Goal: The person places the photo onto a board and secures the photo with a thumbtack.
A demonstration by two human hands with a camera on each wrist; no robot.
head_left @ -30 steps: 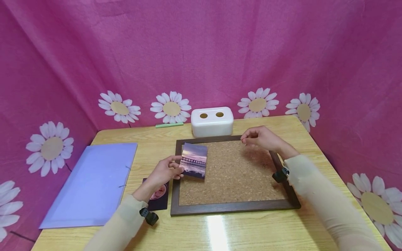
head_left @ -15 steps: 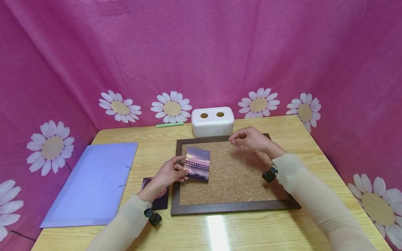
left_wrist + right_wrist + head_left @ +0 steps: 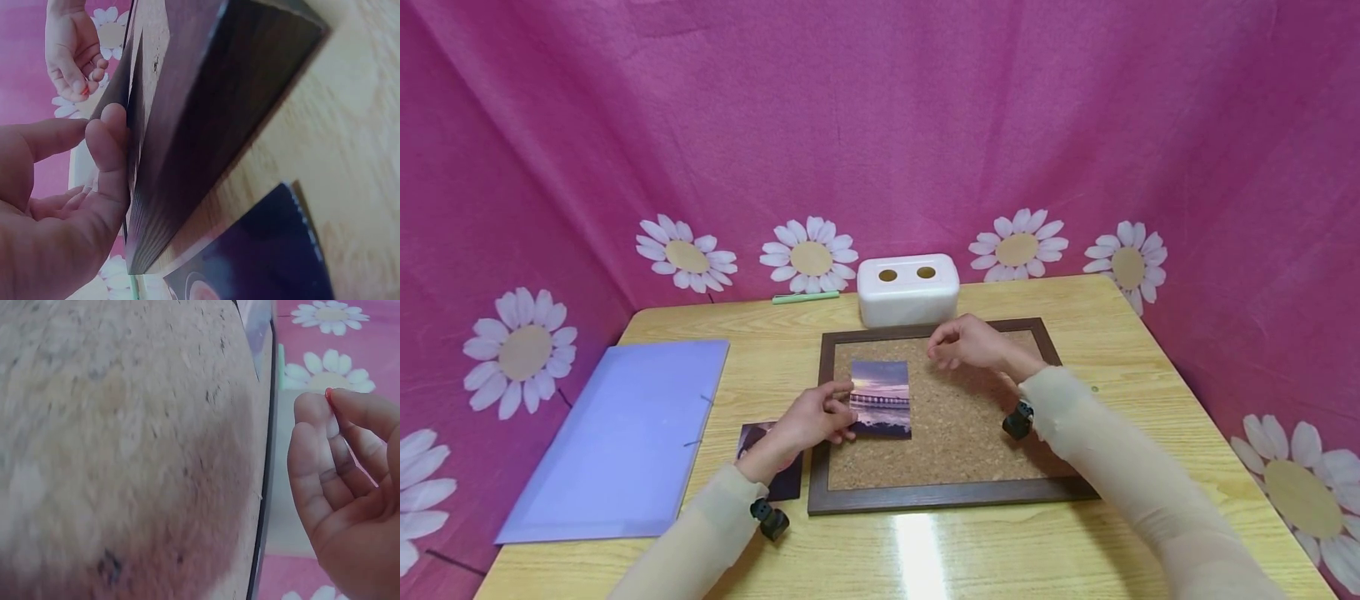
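Note:
My left hand (image 3: 811, 418) holds a photo print (image 3: 882, 398) of a pier at a purple sunset by its left edge, thumb against fingers. The print is over the left part of a cork board (image 3: 955, 454) with a dark brown frame; whether it lies flat on the cork cannot be told. Above the board's upper middle, right of the print, is my right hand (image 3: 976, 343). Its thumb and forefinger pinch a small red push pin (image 3: 329, 395), mostly hidden by the fingertips. Partly under my left wrist, a dark card (image 3: 787, 483) with a pink round picture lies on the table.
A lilac folder (image 3: 617, 442) lies at the table's left. Behind the board stands a white box (image 3: 908, 302) with two round holes, and a green pen (image 3: 806, 297) lies left of it. A pink flowered curtain (image 3: 880, 125) encloses the back and sides.
My left hand has brought the photo print right and down over the cork, and it now sits straighter. My right hand has moved left and slightly down toward the print, still pinching the push pin.

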